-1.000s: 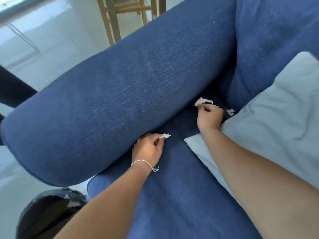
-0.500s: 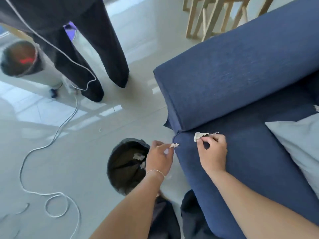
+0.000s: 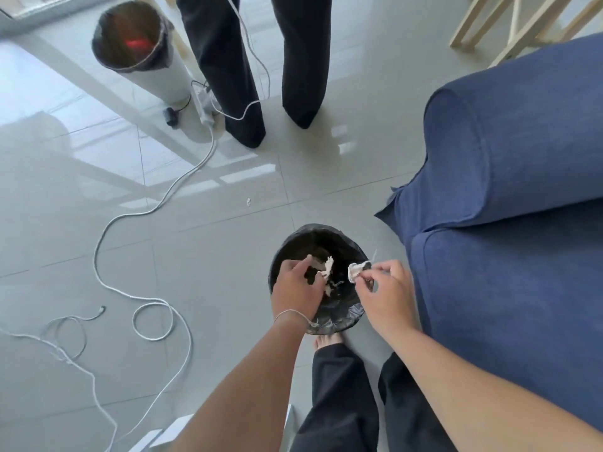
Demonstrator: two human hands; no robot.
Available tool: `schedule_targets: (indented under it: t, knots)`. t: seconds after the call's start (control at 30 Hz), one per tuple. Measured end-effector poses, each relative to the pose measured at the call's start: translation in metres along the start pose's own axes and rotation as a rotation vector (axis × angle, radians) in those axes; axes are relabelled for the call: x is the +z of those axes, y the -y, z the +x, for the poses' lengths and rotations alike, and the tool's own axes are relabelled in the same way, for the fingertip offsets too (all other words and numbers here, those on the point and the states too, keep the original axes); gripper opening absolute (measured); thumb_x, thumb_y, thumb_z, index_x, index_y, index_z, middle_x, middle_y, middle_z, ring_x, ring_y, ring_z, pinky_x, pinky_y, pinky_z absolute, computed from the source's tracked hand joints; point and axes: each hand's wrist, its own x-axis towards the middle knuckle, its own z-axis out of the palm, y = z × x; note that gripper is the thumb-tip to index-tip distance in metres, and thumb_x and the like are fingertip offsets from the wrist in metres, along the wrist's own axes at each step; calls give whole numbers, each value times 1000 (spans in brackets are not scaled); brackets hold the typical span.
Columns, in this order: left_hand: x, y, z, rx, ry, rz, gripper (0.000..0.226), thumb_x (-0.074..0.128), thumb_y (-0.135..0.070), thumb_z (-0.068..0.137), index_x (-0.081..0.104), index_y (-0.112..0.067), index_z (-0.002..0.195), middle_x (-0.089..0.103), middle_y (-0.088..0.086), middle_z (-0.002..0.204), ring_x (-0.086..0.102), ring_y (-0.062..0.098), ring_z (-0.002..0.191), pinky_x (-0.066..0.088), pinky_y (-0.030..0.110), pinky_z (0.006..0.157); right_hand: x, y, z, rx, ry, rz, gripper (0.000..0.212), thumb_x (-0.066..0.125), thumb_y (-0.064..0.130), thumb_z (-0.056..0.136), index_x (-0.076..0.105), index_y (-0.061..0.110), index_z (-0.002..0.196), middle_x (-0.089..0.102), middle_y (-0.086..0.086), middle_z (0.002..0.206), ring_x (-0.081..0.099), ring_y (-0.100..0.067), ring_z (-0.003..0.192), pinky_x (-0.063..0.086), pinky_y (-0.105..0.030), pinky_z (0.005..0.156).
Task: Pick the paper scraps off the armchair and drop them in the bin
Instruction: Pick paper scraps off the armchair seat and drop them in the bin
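The black-lined bin (image 3: 295, 238) stands on the floor just left of the blue armchair (image 3: 509, 164). Both my hands hover over its mouth. My left hand (image 3: 298, 290) has thumb and fingers parted, and a white paper scrap (image 3: 328, 265) sits right at its fingertips; whether it is still held I cannot tell. My right hand (image 3: 386, 290) pinches a crumpled paper scrap (image 3: 356, 270) above the bin's right rim. More white scraps (image 3: 331, 288) lie inside the bin. No scraps show on the visible part of the armchair.
Another person's dark trouser legs (image 3: 228, 79) stand at the top, beside a white bin (image 3: 137, 44) with a dark liner. A white cable (image 3: 143, 216) loops across the tiled floor. A tiny scrap (image 3: 248, 201) lies on the floor. Wooden chair legs (image 3: 522, 24) stand top right.
My view swung from the armchair seat down to the floor. Both hands carried their scraps off the seat and now hover over the bin. My left thumb and fingers have parted.
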Motion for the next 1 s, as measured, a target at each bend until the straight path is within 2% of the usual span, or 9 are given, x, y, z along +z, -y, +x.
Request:
schedule_targets:
  t: [0.17, 0.27, 0.33, 0.4, 0.53, 0.7, 0.8, 0.93, 1.0]
  knots:
    - [-7, 16, 0, 13, -9, -46, 50, 62, -30, 91, 56, -25, 140, 51, -1, 130, 57, 17, 114, 46, 32, 103, 10, 10, 4, -65, 71, -77, 19, 67, 37, 90, 78, 24, 99, 47, 12, 101, 42, -9, 97, 36, -24, 81]
    - [-7, 19, -3, 24, -15, -47, 50, 61, -27, 92, 55, -24, 141, 50, 1, 129, 55, 19, 117, 45, 34, 106, 12, 9, 6, -33, 126, -22, 27, 66, 33, 89, 74, 26, 114, 46, 13, 104, 41, -6, 102, 37, -20, 82]
    - [-5, 18, -7, 42, -19, -55, 51, 61, -26, 93, 52, -25, 143, 49, 0, 127, 54, 18, 116, 43, 29, 105, 10, 3, 6, 36, 155, 46, 34, 64, 34, 87, 70, 29, 120, 45, 15, 106, 42, -5, 106, 37, -15, 77]
    - [-1, 15, -11, 79, -16, -48, 54, 60, -26, 93, 48, -27, 146, 48, -1, 126, 53, 16, 116, 38, 22, 101, 4, -6, 5, 91, 141, 108, 34, 63, 35, 86, 68, 32, 120, 45, 14, 106, 45, -6, 108, 37, -19, 78]
    - [10, -6, -18, 184, -3, 5, 54, 58, -30, 95, 44, -28, 147, 49, -3, 128, 52, 14, 114, 32, 19, 96, -26, -35, 5, 204, 14, 202, 31, 65, 29, 89, 69, 27, 120, 49, 9, 109, 49, -11, 110, 38, -24, 90]
    - [44, -70, -34, 418, 98, 0, 50, 50, -40, 98, 41, -29, 146, 51, -8, 126, 53, 10, 113, 42, 25, 99, -97, -91, 14, 332, -194, 337, 32, 62, 29, 92, 68, 26, 123, 54, 12, 115, 52, -8, 112, 44, -29, 94]
    - [75, -123, -50, 527, 164, 19, 50, 39, -49, 98, 37, -34, 145, 50, -11, 128, 53, 8, 113, 40, 25, 98, -151, -129, 23, 405, -309, 411, 32, 60, 28, 94, 67, 26, 124, 53, 11, 120, 53, -10, 114, 46, -30, 97]
    - [128, -202, -72, 630, 269, -29, 55, 31, -55, 98, 36, -32, 148, 46, -16, 129, 49, 3, 120, 33, 20, 99, -221, -182, 29, 469, -500, 479, 32, 57, 27, 95, 66, 27, 125, 51, 15, 118, 54, -10, 111, 42, -18, 90]
    - [158, -242, -85, 684, 335, -51, 53, 33, -51, 99, 36, -32, 149, 48, -14, 131, 46, -6, 119, 35, 20, 102, -257, -211, 27, 497, -643, 518, 32, 58, 21, 94, 67, 23, 125, 52, 12, 119, 55, -5, 109, 42, -14, 92]
